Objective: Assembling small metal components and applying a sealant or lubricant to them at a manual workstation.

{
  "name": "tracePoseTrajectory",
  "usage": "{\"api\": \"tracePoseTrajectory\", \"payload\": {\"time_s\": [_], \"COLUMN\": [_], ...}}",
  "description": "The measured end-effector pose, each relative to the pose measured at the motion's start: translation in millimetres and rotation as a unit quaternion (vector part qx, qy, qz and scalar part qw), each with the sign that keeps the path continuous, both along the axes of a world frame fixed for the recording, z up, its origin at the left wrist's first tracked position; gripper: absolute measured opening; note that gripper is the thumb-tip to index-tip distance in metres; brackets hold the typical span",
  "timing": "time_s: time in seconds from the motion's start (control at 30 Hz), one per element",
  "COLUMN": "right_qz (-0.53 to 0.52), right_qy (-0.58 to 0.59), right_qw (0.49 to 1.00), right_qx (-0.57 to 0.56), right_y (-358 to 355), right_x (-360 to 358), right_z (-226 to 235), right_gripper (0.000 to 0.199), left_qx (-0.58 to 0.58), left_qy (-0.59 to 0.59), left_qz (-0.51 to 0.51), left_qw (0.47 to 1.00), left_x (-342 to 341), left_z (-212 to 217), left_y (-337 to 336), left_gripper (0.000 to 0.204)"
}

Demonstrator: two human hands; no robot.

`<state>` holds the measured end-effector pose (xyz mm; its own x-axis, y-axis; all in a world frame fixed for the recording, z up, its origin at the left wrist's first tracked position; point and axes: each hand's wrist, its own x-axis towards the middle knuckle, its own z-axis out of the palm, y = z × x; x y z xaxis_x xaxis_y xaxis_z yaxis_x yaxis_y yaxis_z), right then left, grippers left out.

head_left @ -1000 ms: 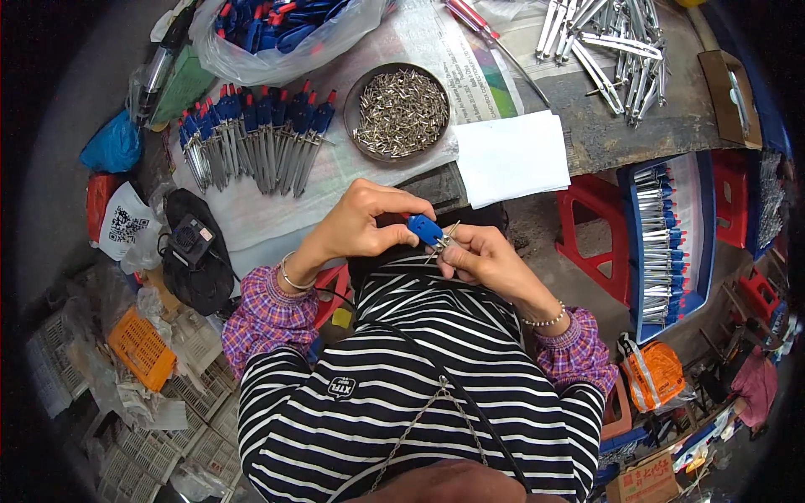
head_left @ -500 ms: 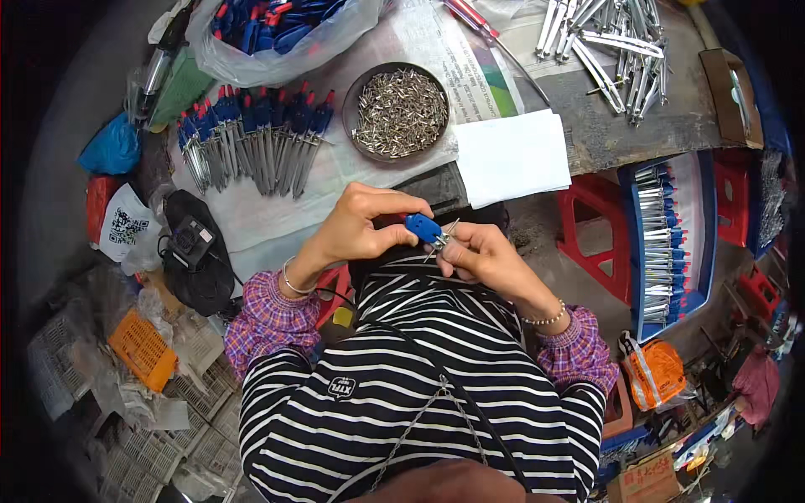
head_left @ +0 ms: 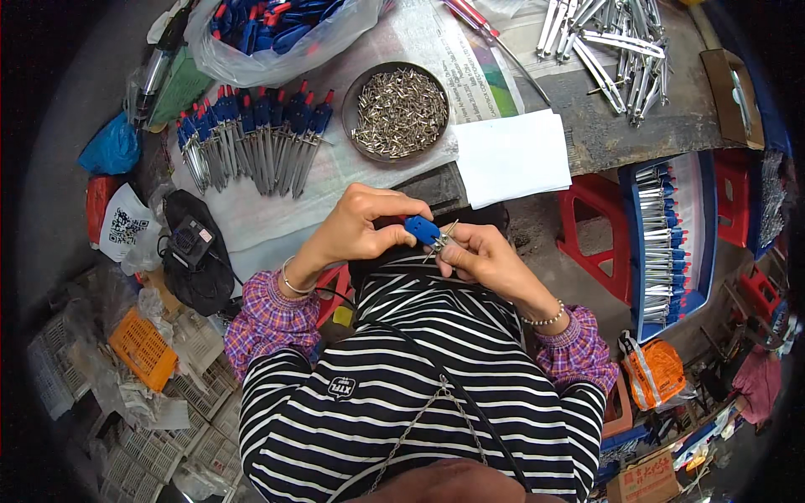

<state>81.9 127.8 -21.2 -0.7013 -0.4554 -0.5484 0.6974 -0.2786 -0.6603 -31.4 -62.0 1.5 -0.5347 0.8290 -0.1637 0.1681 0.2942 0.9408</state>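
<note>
My left hand (head_left: 369,225) pinches a blue plastic handle (head_left: 423,229) between thumb and fingers, over my lap near the table's front edge. My right hand (head_left: 476,253) grips the metal end of the same piece, where thin silver parts cross at the handle. Most of that metal end hides behind my right fingers, and the handle's left end behind my left fingers. Ahead of my hands stands a round dark bowl (head_left: 347,126) full of small silver rivets (head_left: 398,113). Fanned out to its left are many blue-handled pieces (head_left: 260,138) with red tips and long metal arms.
White paper (head_left: 513,159) lies at the table edge. A clear bag (head_left: 335,38) holds blue handles; a screwdriver (head_left: 480,23) and metal strips (head_left: 620,54) lie farther right. A blue tray (head_left: 703,251) of similar pieces and a red stool (head_left: 594,239) are to the right.
Hardly anything differs. The blue handle has turned very slightly between my hands, which stay in the same place.
</note>
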Motion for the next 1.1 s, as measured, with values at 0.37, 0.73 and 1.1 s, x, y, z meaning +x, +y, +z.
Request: {"api": "tracePoseTrajectory", "payload": {"time_s": [0.37,0.73,1.1], "right_qz": [-0.008,-0.114,-0.125], "right_qy": [-0.004,0.061,0.012], "right_qw": [1.000,0.987,0.990], "right_qx": [0.006,0.097,0.059], "right_y": [-0.6,-0.3,2.4], "right_x": [1.0,5.0,6.5], "right_z": [1.9,-13.4,-8.9], "right_gripper": [0.013,0.013,0.020], "left_qx": [0.002,-0.076,-0.082], "left_qy": [0.012,0.229,0.365], "left_qz": [-0.011,0.133,0.139], "left_qw": [1.000,0.961,0.917], "left_x": [-0.1,-44.1,-53.2], "left_z": [2.8,10.1,-10.3], "left_y": [1.1,11.7,20.6], "left_gripper": [0.028,0.032,0.015]}}
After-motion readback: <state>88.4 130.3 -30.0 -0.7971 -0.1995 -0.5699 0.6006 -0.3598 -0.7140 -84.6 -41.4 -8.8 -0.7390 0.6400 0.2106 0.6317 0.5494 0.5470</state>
